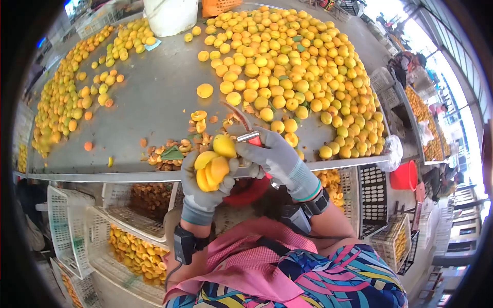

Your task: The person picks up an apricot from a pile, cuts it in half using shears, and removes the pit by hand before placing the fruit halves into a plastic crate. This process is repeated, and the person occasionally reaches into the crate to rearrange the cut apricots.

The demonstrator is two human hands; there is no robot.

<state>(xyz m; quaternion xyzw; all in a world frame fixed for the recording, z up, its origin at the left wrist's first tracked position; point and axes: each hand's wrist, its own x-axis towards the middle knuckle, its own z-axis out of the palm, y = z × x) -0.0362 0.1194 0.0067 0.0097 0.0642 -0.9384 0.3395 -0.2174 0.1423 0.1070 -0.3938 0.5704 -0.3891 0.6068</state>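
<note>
Both of my hands wear grey gloves and meet above the front edge of the metal table. Apricots [210, 170], some of them split into halves, fill the palm of my left hand [201, 192], whose fingers curl round them. My right hand [275, 156] is closed on the red handle of a knife [238, 116] with a curved, stained blade. That blade points up and away from me, just right of the apricots. Beyond my hands lies a scatter of pits [167, 154] with a green leaf, and a few apricot halves [198, 121] beside it.
A big heap of whole apricots [287, 61] covers the right of the metal table [149, 92]; another pile [67, 110] lies left. A white bucket [172, 18] stands at the back. Below the edge are crates of apricot halves [136, 251] and pits [149, 200], plus a red bucket [404, 175].
</note>
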